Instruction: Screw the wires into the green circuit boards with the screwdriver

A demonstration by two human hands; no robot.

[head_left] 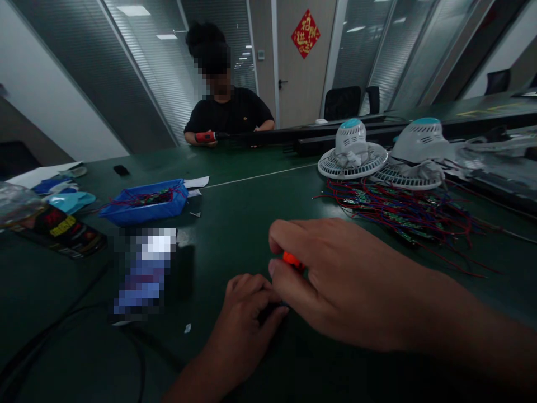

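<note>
Right hand (pixel 344 282) grips orange tool (pixel 293 261), apparently

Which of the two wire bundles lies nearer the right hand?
The loose pile, just beyond the right hand and in front of the white vented housings; the other bundle sits in the blue tray.

We can pass across the desk (pixel 247 207) between tray (pixel 142 214) and wires (pixel 398 210); bottle (pixel 62 228) and screen (pixel 145 274) obstruct our left.
</note>
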